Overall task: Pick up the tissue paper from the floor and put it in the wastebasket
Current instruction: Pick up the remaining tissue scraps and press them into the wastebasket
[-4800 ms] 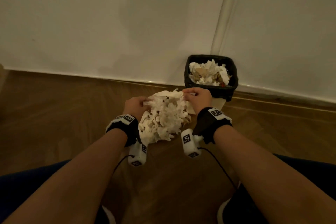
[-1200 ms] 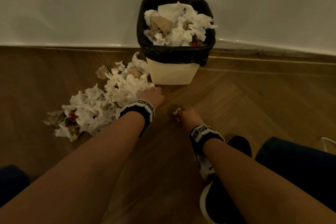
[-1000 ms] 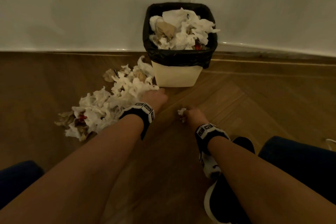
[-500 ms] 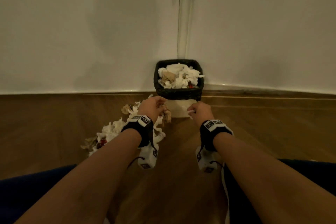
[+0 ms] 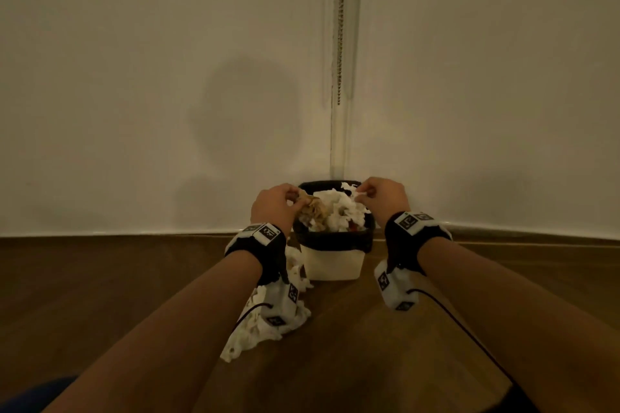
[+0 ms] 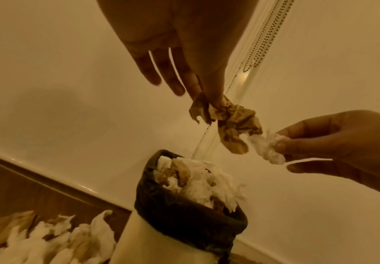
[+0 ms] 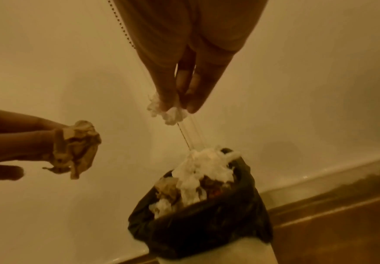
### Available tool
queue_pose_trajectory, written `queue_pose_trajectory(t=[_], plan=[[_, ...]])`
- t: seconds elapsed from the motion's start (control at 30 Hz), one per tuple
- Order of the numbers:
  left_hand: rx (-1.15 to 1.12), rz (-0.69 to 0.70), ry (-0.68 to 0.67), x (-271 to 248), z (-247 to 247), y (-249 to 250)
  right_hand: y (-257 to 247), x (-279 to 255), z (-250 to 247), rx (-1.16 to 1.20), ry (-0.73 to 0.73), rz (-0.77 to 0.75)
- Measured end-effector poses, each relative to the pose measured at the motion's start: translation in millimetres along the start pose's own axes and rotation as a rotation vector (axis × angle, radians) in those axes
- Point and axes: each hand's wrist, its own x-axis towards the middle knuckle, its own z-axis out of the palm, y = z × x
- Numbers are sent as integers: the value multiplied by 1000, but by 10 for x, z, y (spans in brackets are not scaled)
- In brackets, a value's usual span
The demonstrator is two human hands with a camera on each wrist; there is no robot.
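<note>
A cream wastebasket (image 5: 333,261) with a black liner (image 6: 184,210) stands in the room's corner, heaped with white and brown tissue (image 5: 335,216). Above its left rim my left hand (image 5: 278,208) pinches a crumpled brown tissue (image 6: 232,121) between thumb and fingers. My right hand (image 5: 382,198) is above the right rim and pinches a small white tissue scrap (image 7: 168,110). Both pieces hang over the heaped basket (image 7: 207,214). More tissue paper (image 5: 265,322) lies on the floor left of the basket, partly hidden by my left wrist.
White walls meet in the corner behind the basket, with a bead chain (image 5: 340,27) hanging there. The wooden floor (image 5: 436,278) stretches to both sides. My legs sit at the bottom edges of the head view.
Both hands have risen from the floor to above the basket, each carrying a piece of tissue. The head view has tilted up toward the wall.
</note>
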Motion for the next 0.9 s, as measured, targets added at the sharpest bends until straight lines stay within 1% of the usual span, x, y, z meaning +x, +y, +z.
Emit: queue_pose_trajectory(t=[0.13,0.2,0.27,0.33,0.47,0.53,0.63,0.67,0.73,0.77,0.83,0.9], plan=[[-124,-52,26,290,81,133,6,317,-52,88,54,20],[-168,-60,53,410,158,159,54,436,-13,146,75,54],[-188,-54,76,498,253,138,117,527,60,184,72,90],[-185,-71,80,555,364,82,184,586,157,172,71,117],[-217,-167,29,569,596,-49,288,612,360,64,25,124],[-216,-198,-20,554,676,-112,309,597,439,4,0,107],[-50,-196,-162,517,724,-152,316,566,507,-99,-70,73],[-35,-188,-187,502,720,-143,310,547,516,-135,-108,68],[-46,-165,-194,468,686,-110,291,508,514,-203,-152,57],[-48,-155,-182,451,657,-93,280,491,502,-232,-140,50],[-60,-132,-143,416,582,-86,240,456,466,-260,-70,36],[-94,-118,-96,380,503,-128,177,438,440,-217,15,25]])
